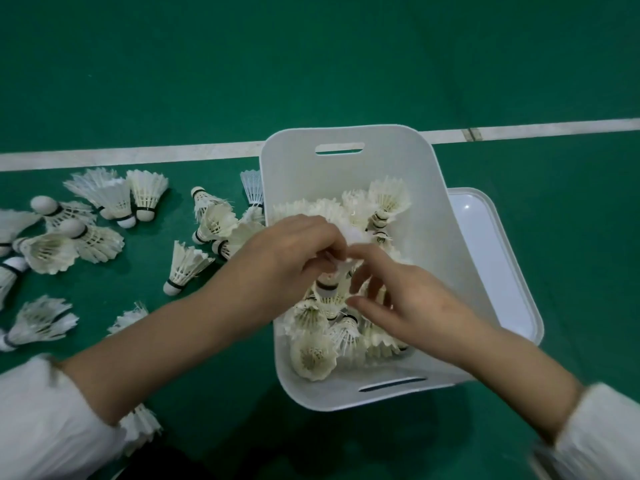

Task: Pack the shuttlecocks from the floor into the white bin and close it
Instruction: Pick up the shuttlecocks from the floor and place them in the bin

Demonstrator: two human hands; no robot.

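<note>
The floor (311, 64) was green sports matting — a white court line (138, 155) ran across it, dimly lit.

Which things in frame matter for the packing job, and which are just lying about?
Job: white bin; lid at its right; floor shuttlecocks; binned shuttlecocks; held shuttlecock in the left hand grip; right hand beside it.
Lying about: court line; green floor.

1 head-worn wide-angle view, facing down-forward, close above white bin (346, 174), green floor (311, 64).
</note>
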